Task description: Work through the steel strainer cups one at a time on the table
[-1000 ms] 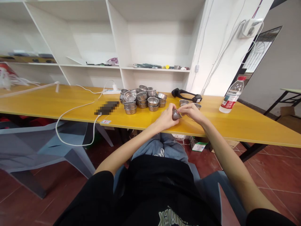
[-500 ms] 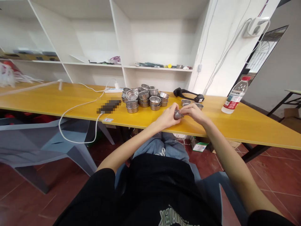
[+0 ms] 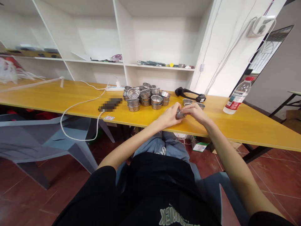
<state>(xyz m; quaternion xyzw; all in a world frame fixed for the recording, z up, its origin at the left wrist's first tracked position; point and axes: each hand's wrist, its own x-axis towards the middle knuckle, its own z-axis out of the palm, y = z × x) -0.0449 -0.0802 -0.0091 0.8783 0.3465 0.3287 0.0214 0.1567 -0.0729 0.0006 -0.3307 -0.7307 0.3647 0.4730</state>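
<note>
My left hand (image 3: 171, 116) is closed around a small metal sink strainer basket (image 3: 180, 114), held tilted just above the front part of the yellow table. The fingers of my right hand (image 3: 194, 112) are bent together at the strainer's right side and touch it; their tips are partly hidden. Left of my hands, a pile of similar perforated strainers (image 3: 145, 93) stands in stacks, some tipped on top. A few more strainers (image 3: 187, 101) sit right behind my right hand, partly covered by it.
On the yellow table (image 3: 235, 128) stand a water bottle (image 3: 239, 95) at right and a black headband-like device (image 3: 191, 94) at the back. A blurred-out dark object (image 3: 110, 104) with a white cable (image 3: 68, 110) lies left. White shelves (image 3: 162, 67) rise behind; a grey chair (image 3: 54, 138) stands left.
The whole view has shifted slightly. The strainer is turned a little between my hands, which keep nearly the same place and hold.
</note>
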